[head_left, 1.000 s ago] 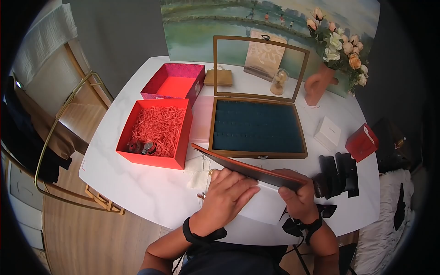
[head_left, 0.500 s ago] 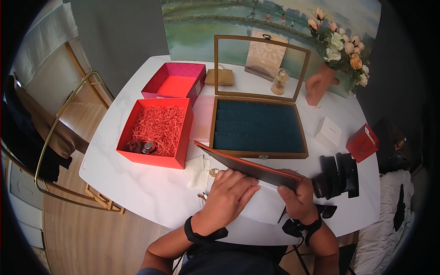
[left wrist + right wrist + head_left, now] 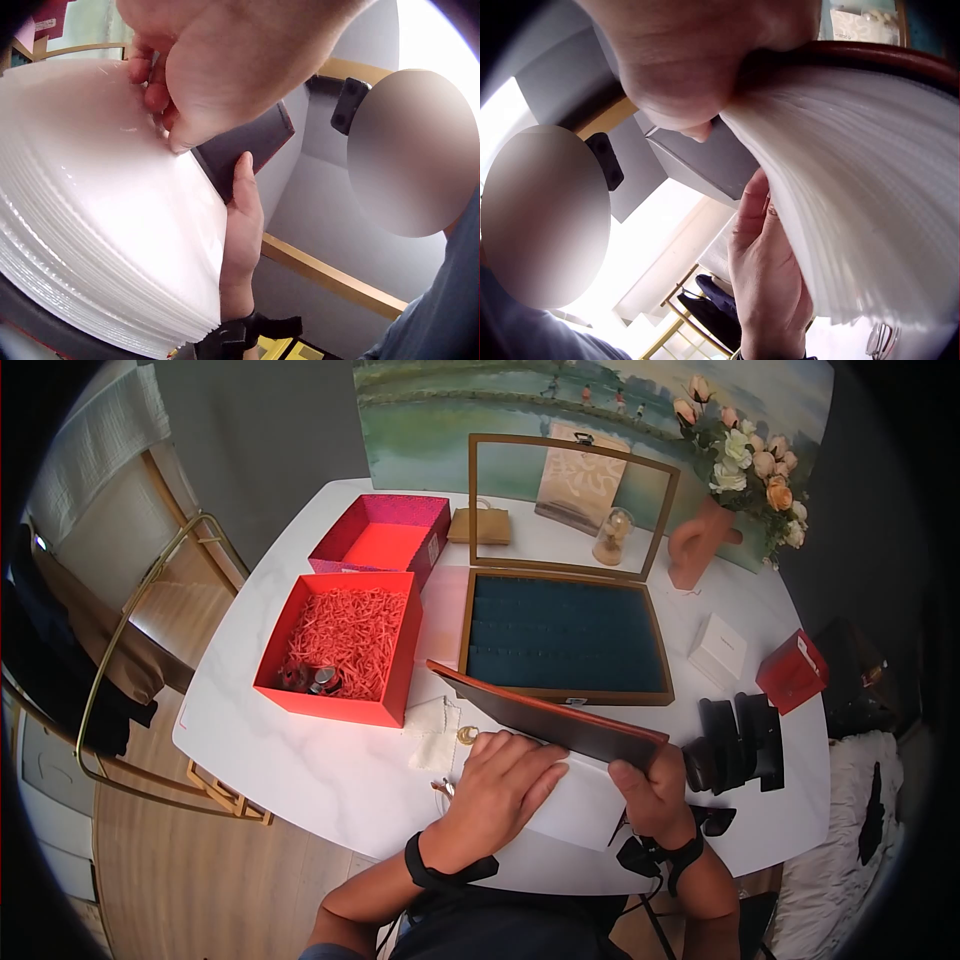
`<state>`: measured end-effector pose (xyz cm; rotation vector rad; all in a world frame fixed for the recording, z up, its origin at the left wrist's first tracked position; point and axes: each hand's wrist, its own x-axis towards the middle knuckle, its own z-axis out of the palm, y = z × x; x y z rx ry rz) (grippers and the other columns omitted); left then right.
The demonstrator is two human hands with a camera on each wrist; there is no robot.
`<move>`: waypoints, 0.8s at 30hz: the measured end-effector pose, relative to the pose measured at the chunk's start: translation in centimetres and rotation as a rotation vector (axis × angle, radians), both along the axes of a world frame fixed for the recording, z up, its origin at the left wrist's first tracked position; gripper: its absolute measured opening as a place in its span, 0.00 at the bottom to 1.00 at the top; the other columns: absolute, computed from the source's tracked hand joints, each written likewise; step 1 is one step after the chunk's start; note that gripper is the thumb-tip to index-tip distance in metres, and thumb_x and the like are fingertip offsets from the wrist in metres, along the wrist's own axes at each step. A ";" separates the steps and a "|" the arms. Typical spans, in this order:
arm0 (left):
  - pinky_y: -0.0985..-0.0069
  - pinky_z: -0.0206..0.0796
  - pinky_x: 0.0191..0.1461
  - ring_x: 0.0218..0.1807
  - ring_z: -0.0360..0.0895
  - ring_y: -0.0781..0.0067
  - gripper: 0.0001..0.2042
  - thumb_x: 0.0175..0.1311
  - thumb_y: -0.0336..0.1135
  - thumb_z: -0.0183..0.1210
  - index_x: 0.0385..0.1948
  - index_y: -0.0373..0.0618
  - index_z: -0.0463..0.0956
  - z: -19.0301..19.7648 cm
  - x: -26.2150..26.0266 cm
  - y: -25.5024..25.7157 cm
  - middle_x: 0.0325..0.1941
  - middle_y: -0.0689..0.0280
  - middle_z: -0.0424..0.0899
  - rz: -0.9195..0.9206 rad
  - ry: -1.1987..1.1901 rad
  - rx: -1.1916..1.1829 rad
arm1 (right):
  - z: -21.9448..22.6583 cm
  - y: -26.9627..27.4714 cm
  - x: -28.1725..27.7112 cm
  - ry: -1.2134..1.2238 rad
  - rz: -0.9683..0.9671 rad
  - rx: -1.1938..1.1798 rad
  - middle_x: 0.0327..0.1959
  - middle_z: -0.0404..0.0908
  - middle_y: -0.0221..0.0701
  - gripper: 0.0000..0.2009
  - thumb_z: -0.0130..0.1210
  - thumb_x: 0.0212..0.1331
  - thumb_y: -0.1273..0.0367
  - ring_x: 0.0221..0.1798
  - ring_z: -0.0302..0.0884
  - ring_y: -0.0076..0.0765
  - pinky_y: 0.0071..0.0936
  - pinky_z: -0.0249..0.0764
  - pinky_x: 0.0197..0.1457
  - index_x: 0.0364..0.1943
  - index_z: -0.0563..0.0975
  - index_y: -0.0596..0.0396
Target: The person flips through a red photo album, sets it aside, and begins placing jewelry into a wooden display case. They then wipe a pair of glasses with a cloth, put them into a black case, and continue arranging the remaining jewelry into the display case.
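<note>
Before me, an album (image 3: pixel 560 722) with a dark, red-edged cover is held tilted above the table. Its thick stack of clear plastic sleeves (image 3: pixel 172 202) fans out in the left wrist view. My right hand (image 3: pixel 655 800) grips the album's right end, thumb on the near side of the cover. At the edge of the sleeves, my left hand (image 3: pixel 495 790) pinches with thumb and curled fingers. Left of that hand lie a gold hoop (image 3: pixel 467 735) and a cream cloth (image 3: pixel 432 735). The display case (image 3: pixel 560 635) beyond has a dark green lining and a raised glass lid.
A red box (image 3: pixel 335 705) with shredded paper and a watch stands left, a pink box (image 3: pixel 378 540) behind it. Black stands (image 3: pixel 745 740), sunglasses (image 3: pixel 715 821), a white box (image 3: pixel 717 650) and a red box (image 3: pixel 792 670) are at right. A flower vase (image 3: pixel 700 545) stands at the back.
The album's cover has tilted slightly, its right end showing more beside my right hand. Both hands stay nearly in place.
</note>
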<state>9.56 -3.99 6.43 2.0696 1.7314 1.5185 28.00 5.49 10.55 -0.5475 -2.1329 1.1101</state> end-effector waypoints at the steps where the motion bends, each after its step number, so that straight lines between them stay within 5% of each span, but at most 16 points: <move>1: 0.68 0.63 0.48 0.39 0.74 0.60 0.09 0.58 0.28 0.67 0.39 0.41 0.81 -0.1 0.0 -0.1 0.33 0.63 0.78 -0.002 0.000 0.000 | 0.0 0.0 0.0 -0.006 -0.006 0.009 0.43 0.84 0.44 0.17 0.54 0.68 0.64 0.42 0.84 0.41 0.30 0.76 0.47 0.50 0.79 0.66; 24: 0.67 0.64 0.46 0.38 0.75 0.60 0.08 0.53 0.24 0.67 0.33 0.42 0.78 0.3 -0.2 0.3 0.32 0.63 0.78 -0.018 0.064 0.031 | 0.5 -0.3 -0.3 -0.026 0.015 0.004 0.45 0.85 0.44 0.15 0.54 0.67 0.66 0.45 0.85 0.43 0.30 0.77 0.50 0.49 0.80 0.65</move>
